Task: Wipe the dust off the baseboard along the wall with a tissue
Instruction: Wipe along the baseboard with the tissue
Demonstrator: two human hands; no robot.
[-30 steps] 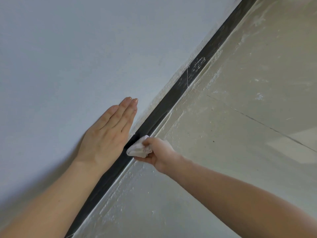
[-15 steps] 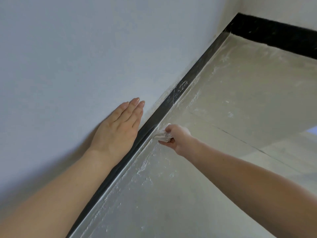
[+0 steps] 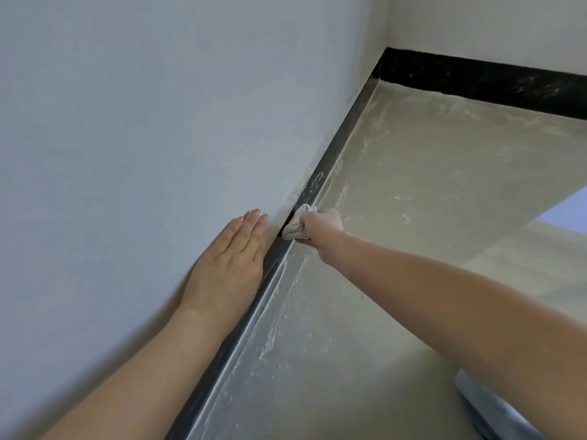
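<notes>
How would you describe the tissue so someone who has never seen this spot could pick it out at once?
Find the pale wall and follow the black baseboard along its foot toward the corner. Partway along, the right hand holds a crumpled tissue against it. It is the only white, soft wad on that dark strip.

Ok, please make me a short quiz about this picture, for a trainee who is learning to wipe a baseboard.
1. True or false: the left hand holds the tissue.
2. Which surface does the left hand lie flat on? A) the wall B) a door C) the tissue
3. Fill in: the right hand presses the tissue against the black ____.
Key: 1 false; 2 A; 3 baseboard.
</notes>
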